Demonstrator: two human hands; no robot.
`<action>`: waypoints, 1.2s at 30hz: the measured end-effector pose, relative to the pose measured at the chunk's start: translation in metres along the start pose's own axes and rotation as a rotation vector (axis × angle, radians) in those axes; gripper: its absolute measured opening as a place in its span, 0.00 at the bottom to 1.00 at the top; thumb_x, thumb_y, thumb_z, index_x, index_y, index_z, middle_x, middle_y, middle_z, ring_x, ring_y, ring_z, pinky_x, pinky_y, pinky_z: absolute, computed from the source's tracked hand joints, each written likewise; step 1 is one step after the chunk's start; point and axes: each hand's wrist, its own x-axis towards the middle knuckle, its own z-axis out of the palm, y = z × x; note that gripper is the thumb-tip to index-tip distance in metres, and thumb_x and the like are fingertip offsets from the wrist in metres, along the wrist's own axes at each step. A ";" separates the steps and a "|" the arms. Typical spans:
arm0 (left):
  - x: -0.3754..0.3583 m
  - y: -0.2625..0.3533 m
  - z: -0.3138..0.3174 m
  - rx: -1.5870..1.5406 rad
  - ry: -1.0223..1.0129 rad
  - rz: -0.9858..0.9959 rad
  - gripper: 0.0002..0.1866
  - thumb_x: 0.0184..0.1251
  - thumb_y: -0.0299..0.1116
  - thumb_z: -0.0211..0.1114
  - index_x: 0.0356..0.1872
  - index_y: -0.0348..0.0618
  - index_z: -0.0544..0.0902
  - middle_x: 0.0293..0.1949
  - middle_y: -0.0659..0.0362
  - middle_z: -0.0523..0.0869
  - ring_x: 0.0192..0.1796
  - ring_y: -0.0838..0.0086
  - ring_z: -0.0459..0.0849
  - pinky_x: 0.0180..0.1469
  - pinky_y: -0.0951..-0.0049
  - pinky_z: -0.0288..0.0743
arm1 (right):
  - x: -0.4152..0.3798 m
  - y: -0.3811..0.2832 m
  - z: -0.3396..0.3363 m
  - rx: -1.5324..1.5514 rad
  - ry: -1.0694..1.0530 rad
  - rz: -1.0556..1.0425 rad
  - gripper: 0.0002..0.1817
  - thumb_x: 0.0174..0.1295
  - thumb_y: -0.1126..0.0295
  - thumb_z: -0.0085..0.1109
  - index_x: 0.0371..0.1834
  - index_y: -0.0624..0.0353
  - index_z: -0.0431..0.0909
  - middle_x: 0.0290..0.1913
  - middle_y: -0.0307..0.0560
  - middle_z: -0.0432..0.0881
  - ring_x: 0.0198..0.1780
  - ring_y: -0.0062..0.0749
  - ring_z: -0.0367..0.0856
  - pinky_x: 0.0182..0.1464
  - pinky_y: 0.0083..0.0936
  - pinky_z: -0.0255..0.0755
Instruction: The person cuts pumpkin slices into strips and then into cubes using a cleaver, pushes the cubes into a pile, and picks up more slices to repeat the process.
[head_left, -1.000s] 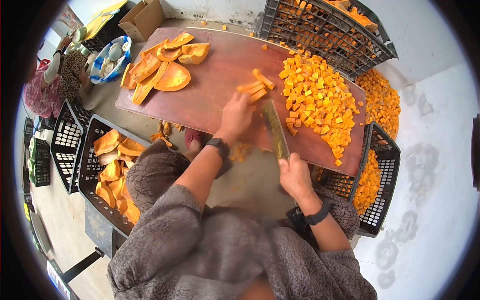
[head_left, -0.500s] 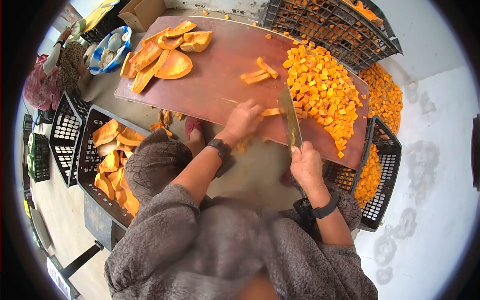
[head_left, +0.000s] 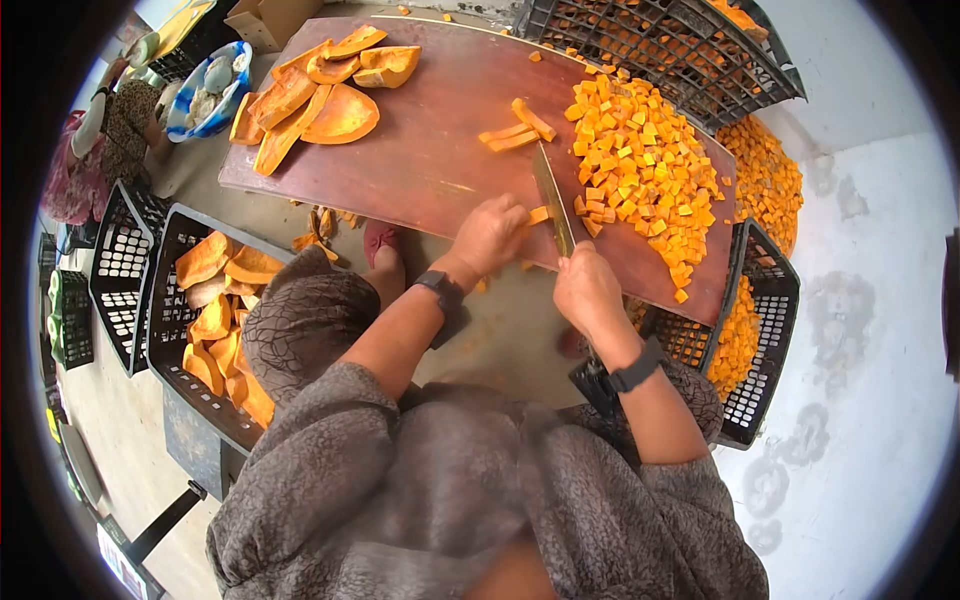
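My right hand (head_left: pixel 588 288) is wrapped round the handle of a broad knife (head_left: pixel 553 195), whose blade stands on the red board (head_left: pixel 430 150). My left hand (head_left: pixel 490 236) holds a short orange pumpkin strip (head_left: pixel 539 215) close to the left side of the blade. Several cut strips (head_left: pixel 517 130) lie just beyond the knife. To the right of the blade spreads a large heap of pumpkin cubes (head_left: pixel 640 160). Larger peeled wedges (head_left: pixel 340 115) are piled at the board's left end.
A black crate (head_left: pixel 245 425) of pumpkin pieces stands at left. Crates holding cubes (head_left: pixel 735 345) and more pumpkin (head_left: pixel 660 60) stand right and behind. Another person (head_left: pixel 125 130) sits at the upper left by a blue and white basin (head_left: pixel 235 125). A wall is on the right.
The knife and my right hand have moved left, and the strip beyond my left fingers shows shorter. The whole view has shifted slightly.
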 end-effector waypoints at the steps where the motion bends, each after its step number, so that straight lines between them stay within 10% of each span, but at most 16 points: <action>1: 0.002 -0.001 0.000 0.004 0.011 0.002 0.06 0.52 0.25 0.65 0.32 0.42 0.78 0.34 0.52 0.77 0.39 0.53 0.80 0.42 0.58 0.76 | 0.006 0.001 0.003 0.000 0.006 -0.001 0.11 0.67 0.70 0.53 0.37 0.71 0.71 0.32 0.71 0.80 0.37 0.67 0.81 0.42 0.50 0.74; 36: 0.003 0.003 0.015 0.085 0.065 0.059 0.07 0.55 0.29 0.65 0.35 0.44 0.80 0.33 0.54 0.79 0.36 0.55 0.81 0.40 0.58 0.77 | 0.014 0.013 -0.003 0.106 0.239 0.034 0.13 0.66 0.67 0.56 0.33 0.70 0.72 0.29 0.72 0.79 0.37 0.68 0.80 0.39 0.51 0.73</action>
